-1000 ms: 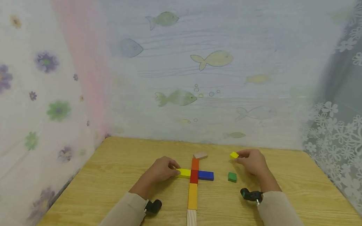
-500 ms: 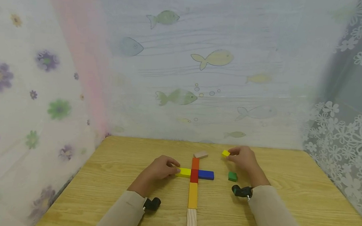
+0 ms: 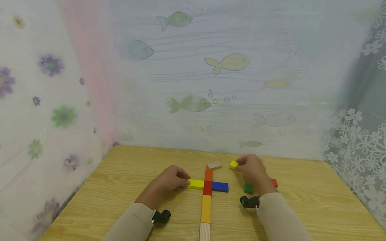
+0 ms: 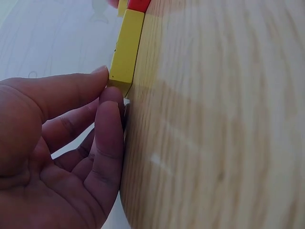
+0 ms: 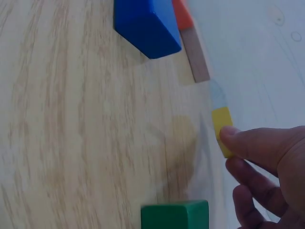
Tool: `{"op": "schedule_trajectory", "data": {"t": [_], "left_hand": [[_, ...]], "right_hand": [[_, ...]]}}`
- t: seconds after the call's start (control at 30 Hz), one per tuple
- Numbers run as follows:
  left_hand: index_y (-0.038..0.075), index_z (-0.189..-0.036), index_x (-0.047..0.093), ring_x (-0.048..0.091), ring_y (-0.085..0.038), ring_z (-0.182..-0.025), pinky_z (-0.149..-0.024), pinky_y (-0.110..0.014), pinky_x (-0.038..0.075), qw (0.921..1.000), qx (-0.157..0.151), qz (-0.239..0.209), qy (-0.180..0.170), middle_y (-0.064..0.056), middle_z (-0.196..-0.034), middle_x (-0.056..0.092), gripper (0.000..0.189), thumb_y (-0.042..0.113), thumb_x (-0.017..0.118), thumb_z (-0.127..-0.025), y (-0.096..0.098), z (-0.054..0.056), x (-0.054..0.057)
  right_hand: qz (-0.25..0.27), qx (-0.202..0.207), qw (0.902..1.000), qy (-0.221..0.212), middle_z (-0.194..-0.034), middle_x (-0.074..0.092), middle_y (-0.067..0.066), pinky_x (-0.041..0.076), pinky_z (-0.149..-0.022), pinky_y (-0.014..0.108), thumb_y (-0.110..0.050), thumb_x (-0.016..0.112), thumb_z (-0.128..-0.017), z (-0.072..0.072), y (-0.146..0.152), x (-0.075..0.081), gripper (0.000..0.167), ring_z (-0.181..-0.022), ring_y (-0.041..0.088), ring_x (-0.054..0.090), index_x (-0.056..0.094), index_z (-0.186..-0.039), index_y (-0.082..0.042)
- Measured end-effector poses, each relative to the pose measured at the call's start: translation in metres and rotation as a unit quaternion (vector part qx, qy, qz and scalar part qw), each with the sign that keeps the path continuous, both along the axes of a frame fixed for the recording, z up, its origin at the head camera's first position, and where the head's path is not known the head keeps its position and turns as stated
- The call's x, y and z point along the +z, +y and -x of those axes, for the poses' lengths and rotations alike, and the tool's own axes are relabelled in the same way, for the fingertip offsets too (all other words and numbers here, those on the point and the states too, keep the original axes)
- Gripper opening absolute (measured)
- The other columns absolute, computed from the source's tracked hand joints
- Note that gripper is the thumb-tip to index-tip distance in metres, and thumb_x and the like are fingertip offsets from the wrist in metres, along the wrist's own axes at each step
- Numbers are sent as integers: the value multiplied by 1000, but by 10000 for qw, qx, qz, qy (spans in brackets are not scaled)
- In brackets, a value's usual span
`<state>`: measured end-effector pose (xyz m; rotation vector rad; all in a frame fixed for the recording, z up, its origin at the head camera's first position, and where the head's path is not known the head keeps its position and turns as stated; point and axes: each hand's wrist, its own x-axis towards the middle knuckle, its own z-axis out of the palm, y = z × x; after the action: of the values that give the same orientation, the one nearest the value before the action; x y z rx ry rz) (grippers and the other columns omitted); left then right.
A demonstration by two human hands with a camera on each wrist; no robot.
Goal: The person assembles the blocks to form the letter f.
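My left hand has its thumb and fingertips at the outer end of a long yellow block, which lies flat on the table; the left wrist view shows them pinching this yellow block at its end. My right hand pinches a small yellow block between thumb and fingers, near the back of the table. That small yellow block appears raised in the right wrist view. A dark red block joins the long yellow block to a blue block.
An orange block points backward, with a plain wooden block angled behind it. Toward me run a yellow-orange block and a light wooden block. A green block and a partly hidden red block lie by my right forearm.
My right hand has moved left with the small yellow block, toward the angled wooden block. A red block has come into sight behind the right forearm. The left hand has hardly moved.
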<state>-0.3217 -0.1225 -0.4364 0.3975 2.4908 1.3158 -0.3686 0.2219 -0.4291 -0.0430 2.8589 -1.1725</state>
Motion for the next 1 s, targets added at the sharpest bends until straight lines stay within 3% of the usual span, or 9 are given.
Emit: {"op": "schedule_trajectory", "data": {"t": [0.2, 0.47, 1.0], "left_hand": [[0, -119, 72, 62, -16, -75, -68, -29, 53, 10000, -44, -10, 19, -6, -96, 72, 25, 14, 71, -98, 0, -1, -1], [1, -119, 73, 61, -16, -76, -69, -29, 54, 10000, -6, 47, 40, -6, -97, 72, 24, 14, 70, -99, 0, -2, 1], [3, -117, 73, 63, -16, -77, -69, -30, 54, 9999, 44, 93, 0, -6, -96, 71, 22, 15, 71, -98, 0, 0, -1]], "right_hand": [[-165, -64, 9998, -28, -126, 72, 11, 43, -103, 60, -23, 75, -95, -2, -6, 1, 38, -120, 37, 63, 72, -129, -9], [-407, -265, 9988, -50, -125, 73, 9, 19, -107, 78, -25, 78, -92, -2, -14, 2, 37, -124, 39, 60, 74, -127, -12], [-452, -183, 9988, 23, -125, 73, 12, 22, -107, 79, -19, 80, -89, 8, -26, -1, 38, -123, 41, 60, 75, -125, -9]]}}
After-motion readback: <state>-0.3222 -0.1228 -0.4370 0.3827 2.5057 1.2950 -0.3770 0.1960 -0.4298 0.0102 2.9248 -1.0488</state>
